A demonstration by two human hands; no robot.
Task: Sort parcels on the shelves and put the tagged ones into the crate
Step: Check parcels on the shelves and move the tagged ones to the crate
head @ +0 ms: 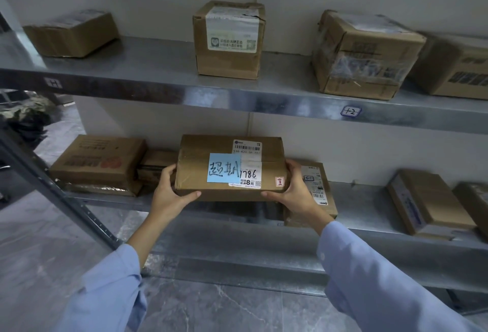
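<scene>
The left hand (169,191) and right hand (294,190) clasp the two ends of a flat cardboard parcel (229,168) at the centre of the frame, thumbs under its near edge. A blue handwritten tag (224,167) sits on its top, beside a white shipping label (247,146). The parcel is held in front of the lower shelf (369,199), between the other boxes there.

Brown cardboard parcel (229,170) with pale blue tag (224,168), white barcode label (247,146), grey metal shelves (158,67), light-blue sleeves (111,286)

Parcel storeroom: metal shelves (237,99) of labelled cardboard parcels (229,41), handwritten shelf tag (350,111).
</scene>
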